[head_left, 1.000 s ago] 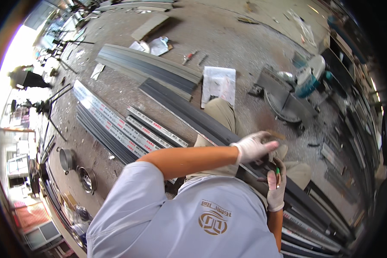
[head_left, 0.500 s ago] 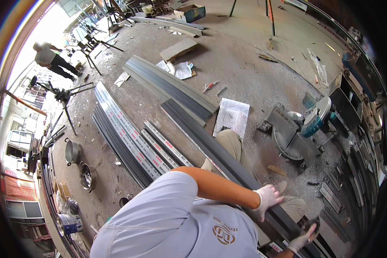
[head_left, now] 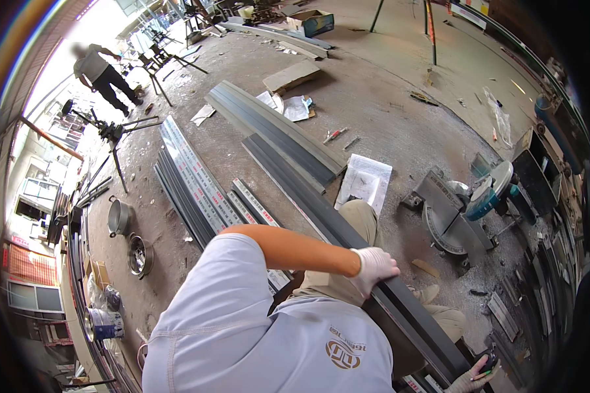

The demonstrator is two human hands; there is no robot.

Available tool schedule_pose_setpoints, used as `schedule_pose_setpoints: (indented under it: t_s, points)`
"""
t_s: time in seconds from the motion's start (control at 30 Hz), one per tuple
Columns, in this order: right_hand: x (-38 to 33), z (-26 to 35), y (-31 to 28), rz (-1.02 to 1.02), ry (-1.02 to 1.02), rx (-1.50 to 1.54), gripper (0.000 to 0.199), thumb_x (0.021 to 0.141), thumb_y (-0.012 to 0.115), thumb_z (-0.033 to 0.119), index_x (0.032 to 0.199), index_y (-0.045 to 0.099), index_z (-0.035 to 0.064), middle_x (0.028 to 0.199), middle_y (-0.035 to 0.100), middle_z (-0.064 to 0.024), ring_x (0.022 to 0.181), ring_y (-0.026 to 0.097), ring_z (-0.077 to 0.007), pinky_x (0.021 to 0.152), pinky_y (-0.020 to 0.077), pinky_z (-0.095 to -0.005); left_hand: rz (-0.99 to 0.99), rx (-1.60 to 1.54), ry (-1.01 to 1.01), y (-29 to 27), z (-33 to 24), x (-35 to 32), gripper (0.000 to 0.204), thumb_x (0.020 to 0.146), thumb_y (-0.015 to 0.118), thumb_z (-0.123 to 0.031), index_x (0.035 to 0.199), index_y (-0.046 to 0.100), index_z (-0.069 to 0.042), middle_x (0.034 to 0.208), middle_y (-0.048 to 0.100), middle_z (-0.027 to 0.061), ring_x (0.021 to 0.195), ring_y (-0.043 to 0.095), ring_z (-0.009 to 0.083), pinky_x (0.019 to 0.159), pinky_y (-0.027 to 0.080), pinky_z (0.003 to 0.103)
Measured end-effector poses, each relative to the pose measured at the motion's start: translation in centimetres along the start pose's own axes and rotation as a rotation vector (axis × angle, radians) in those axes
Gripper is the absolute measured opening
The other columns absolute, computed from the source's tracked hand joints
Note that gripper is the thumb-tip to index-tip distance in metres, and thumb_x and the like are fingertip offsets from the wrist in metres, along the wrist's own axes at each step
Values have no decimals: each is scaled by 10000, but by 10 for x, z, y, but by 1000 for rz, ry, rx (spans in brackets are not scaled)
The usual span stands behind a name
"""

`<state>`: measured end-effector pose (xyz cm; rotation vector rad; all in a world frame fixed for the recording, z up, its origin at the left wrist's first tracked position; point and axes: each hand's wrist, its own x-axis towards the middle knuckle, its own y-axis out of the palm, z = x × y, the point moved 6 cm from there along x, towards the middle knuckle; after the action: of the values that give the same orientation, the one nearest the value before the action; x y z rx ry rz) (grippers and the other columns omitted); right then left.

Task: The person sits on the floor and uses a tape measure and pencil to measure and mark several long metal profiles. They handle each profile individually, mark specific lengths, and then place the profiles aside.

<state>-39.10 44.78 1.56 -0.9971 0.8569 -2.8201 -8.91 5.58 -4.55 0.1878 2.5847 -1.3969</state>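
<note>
My left hand [head_left: 373,265], in a white glove at the end of an orange sleeve, is closed over the upper edge of a long dark metal profile [head_left: 295,187]. The profile runs from the floor stacks down past my knees to the lower right. At the bottom right edge, my right hand [head_left: 473,378], also gloved, is beside the same profile's lower end. It holds a small dark object together with a thin green stick; most of this hand is cut off by the frame.
A chop saw with a round blade [head_left: 465,209] stands on the floor to the right, white paper sheets [head_left: 364,180] beside it. Grey profile stacks [head_left: 269,121] and silver strips [head_left: 196,177] lie left. Two metal pots [head_left: 120,216] sit nearby. Another person [head_left: 101,69] stands far left.
The view has tilted up toward the far floor. My left hand moved down from beside the right hand onto the dark profile; my right hand dropped to the lower right corner.
</note>
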Motion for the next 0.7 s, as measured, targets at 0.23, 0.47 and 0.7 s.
schedule_pose_setpoints:
  t_s: [0.23, 0.47, 0.7]
  points:
    - [1, 84, 33, 178, -48, 67, 605, 887, 888, 258, 1338, 626, -49, 1329, 639, -281, 1191, 641, -397, 1047, 533, -466, -45, 115, -53, -18, 100, -76, 753, 557, 933, -339, 1183, 628, -51, 1132, 663, 156, 1099, 660, 374, 964, 551, 460]
    - [1, 119, 38, 296, -17, 98, 641, 911, 860, 263, 1395, 584, -54, 1314, 645, -264, 1199, 636, -381, 1040, 530, -454, -78, 206, -115, -9, 178, -129, 776, 564, 916, -314, 1238, 611, -78, 1152, 666, 127, 1151, 638, 349, 1043, 498, 454]
    - [-44, 58, 57, 259, 586, 477, 580, 1020, 663, 372, 1379, 601, -78, 1347, 638, -223, 1230, 621, -328, 1005, 557, -450, -62, 230, -193, -12, 205, -158, 848, 560, 933, -257, 1317, 586, -94, 1186, 664, 110, 1187, 624, 337, 1094, 469, 435]
